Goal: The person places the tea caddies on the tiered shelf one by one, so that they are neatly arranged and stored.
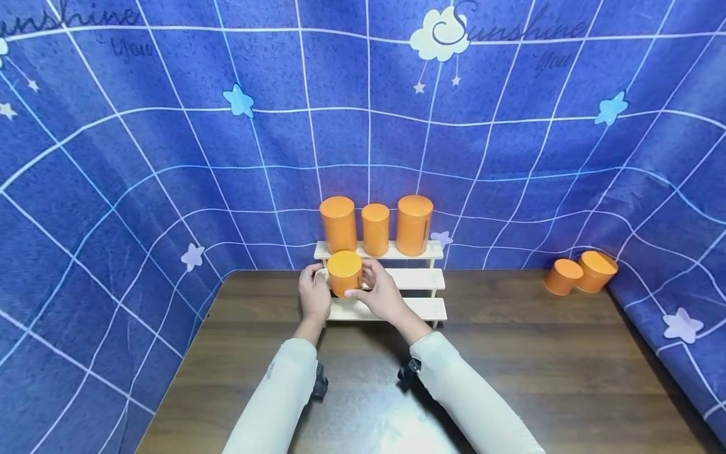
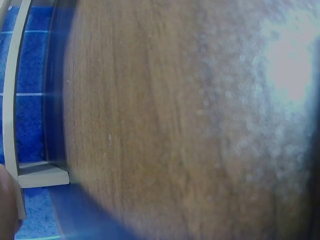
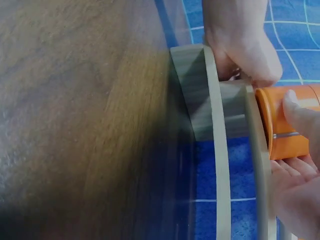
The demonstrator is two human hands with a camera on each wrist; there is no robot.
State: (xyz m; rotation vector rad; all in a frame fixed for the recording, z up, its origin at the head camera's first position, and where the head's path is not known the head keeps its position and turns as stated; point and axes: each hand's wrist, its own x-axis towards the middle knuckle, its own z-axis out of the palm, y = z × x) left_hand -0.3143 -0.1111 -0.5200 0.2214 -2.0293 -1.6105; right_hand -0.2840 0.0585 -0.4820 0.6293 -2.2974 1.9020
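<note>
Orange tin (image 1: 344,272) between both hands, three tins (image 1: 375,226) behind

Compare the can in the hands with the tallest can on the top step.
The held can is shorter than the tall can. The held can sits at the middle step, gripped by the left hand and right hand; the tall can stands free at the right end of the top step of the rack. Both are orange, round, lidded and upright.
</note>
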